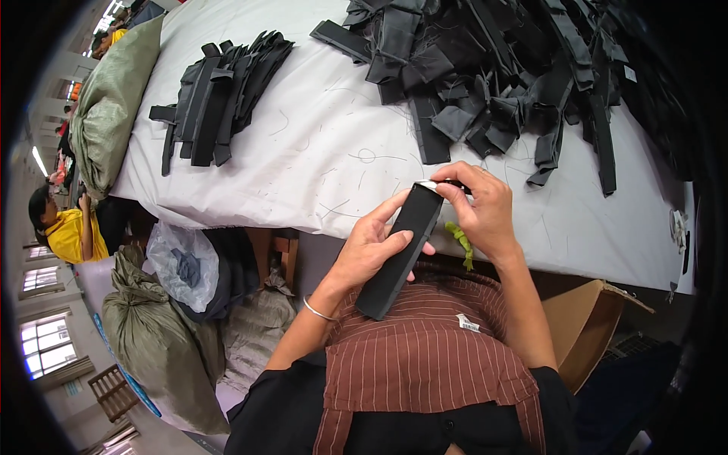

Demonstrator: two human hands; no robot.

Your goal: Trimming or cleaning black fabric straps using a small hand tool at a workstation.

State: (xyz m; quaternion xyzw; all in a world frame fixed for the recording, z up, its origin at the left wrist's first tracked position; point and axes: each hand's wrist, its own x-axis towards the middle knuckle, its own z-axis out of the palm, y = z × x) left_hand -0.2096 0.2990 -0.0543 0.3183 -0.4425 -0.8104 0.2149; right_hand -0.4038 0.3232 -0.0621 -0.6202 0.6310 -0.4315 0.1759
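Note:
A flat black fabric strip (406, 246) with folded edges slants in front of my body, over the table's near edge. My left hand (377, 244) grips it, with the thumb lying on its face and the fingers behind. At the strip's far end, my right hand (479, 208) is closed in a pinch. A small dark, narrow thing (457, 186) shows between its fingers, too small to name. A little white patch (426, 183) shows at the strip's tip, beside the right fingertips.
White cloth (303, 178) covers the table, with loose threads on it. A stack of black strips (220, 98) lies at left, a large tangled heap (493, 76) at far right. Sacks (155, 341) stand left, a cardboard box (591, 326) right. A person in yellow (76, 231) sits far left.

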